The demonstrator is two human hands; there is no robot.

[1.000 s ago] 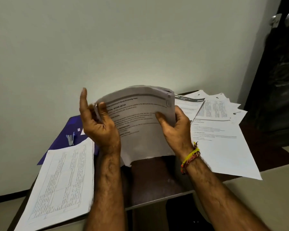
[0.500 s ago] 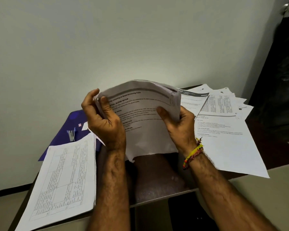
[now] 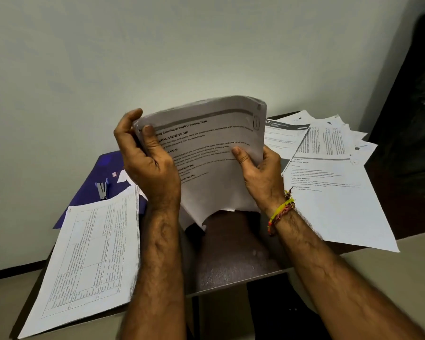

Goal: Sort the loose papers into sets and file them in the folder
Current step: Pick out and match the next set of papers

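Note:
I hold a bundle of printed sheets (image 3: 206, 163) upright above the middle of the dark table (image 3: 233, 261), its top curling away from me. My left hand (image 3: 150, 165) grips the bundle's left edge, thumb on the front page. My right hand (image 3: 258, 173) grips the right edge, thumb pressed on the text. A purple folder (image 3: 103, 177) lies flat at the table's back left, partly under a sheet with a printed table (image 3: 91, 261). Several loose printed pages (image 3: 329, 173) fan out on the right.
A pale wall rises right behind the table. A dark door stands at the far right. The table's front edge runs below my forearms, with light floor on both sides. A small metal clip (image 3: 101, 190) shows on the folder.
My left hand's fingers, spread straight up a second ago, have curled round the bundle's left edge. The bundle stays upright between both hands.

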